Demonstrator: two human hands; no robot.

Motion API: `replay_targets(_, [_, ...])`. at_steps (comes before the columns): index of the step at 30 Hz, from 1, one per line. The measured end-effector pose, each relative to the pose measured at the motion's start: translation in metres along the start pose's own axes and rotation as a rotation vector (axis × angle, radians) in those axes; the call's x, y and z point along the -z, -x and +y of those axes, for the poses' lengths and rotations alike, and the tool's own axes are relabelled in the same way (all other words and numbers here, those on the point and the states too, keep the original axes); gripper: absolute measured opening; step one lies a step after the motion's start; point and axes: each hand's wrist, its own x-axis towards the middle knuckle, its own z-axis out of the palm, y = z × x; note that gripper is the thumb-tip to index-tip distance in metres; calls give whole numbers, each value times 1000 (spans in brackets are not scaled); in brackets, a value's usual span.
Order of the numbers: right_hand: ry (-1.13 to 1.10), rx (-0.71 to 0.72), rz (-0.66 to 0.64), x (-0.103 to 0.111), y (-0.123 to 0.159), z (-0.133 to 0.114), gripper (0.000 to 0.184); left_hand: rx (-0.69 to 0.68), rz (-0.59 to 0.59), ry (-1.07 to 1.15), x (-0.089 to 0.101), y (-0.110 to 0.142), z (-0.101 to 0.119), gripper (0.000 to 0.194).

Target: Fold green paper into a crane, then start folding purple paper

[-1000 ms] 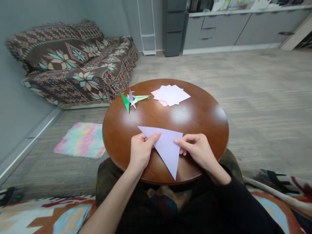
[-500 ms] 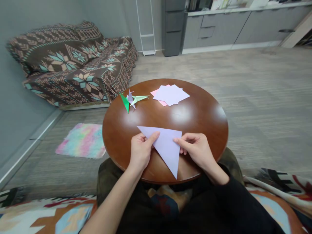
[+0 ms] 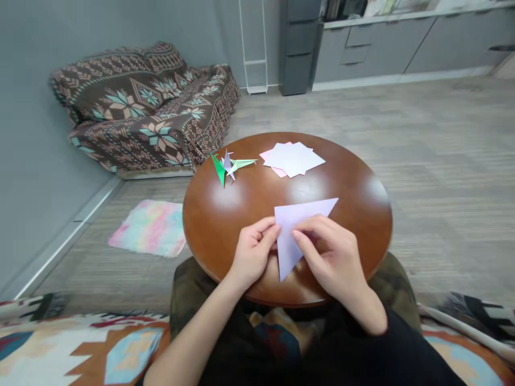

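A lilac paper triangle (image 3: 300,217) lies on the near part of a round brown wooden table (image 3: 354,214). Both my hands are on it. My left hand (image 3: 253,252) pinches its left edge with the fingers curled. My right hand (image 3: 330,252) lies over its lower right part, fingers bent and pressing the paper; it hides part of the sheet. One corner points far right, another points down toward me.
At the table's far side lies a loose stack of lilac and pink paper squares (image 3: 293,158). Left of it are folded paper figures, green and lilac (image 3: 229,165). A patterned sofa (image 3: 148,107) stands at the left, a pastel mat (image 3: 151,228) lies on the floor, grey cabinets (image 3: 402,45) line the back.
The paper triangle has been turned: its long edge no longer runs across toward the left, and one corner now points far right. My right hand moved onto the sheet. The view shifted slightly.
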Motion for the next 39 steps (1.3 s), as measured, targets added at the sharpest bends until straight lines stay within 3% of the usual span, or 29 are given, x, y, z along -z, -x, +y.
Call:
replay_targets(2, [83,-55,238,0,5,9,4,60,41,53,0,-1,-3,31])
replay_targets(4, [85,-141,348,-1,9,18,28,46,80,51,-1,-1,-4,30])
replay_targets(6, [-125,-262,412,-3,11,24,63,11,116,49,-2,0,-4,30])
replay_targets(8, [-468,-433,343,-6,14,28,68,-22,137,44,-3,1,-1,29])
replay_targets(10, [-736,-599,203,-8,17,31,51,-47,149,2,-3,2,2,27])
replay_targets(12, [-807,-691,102,-10,20,35,34,-70,173,-42,-3,3,5,25])
replay_targets(15, [-718,-714,53,-10,24,39,25,-41,245,-57,-3,4,8,25])
replay_targets(19, [-619,-726,16,-8,24,39,27,56,312,-44,-3,3,6,27])
replay_targets(25, [-729,-758,-7,-7,22,38,27,61,311,-27,-2,4,3,27])
replay_targets(39, [-655,-748,57,-10,25,44,29,30,326,-126,-3,5,1,29])
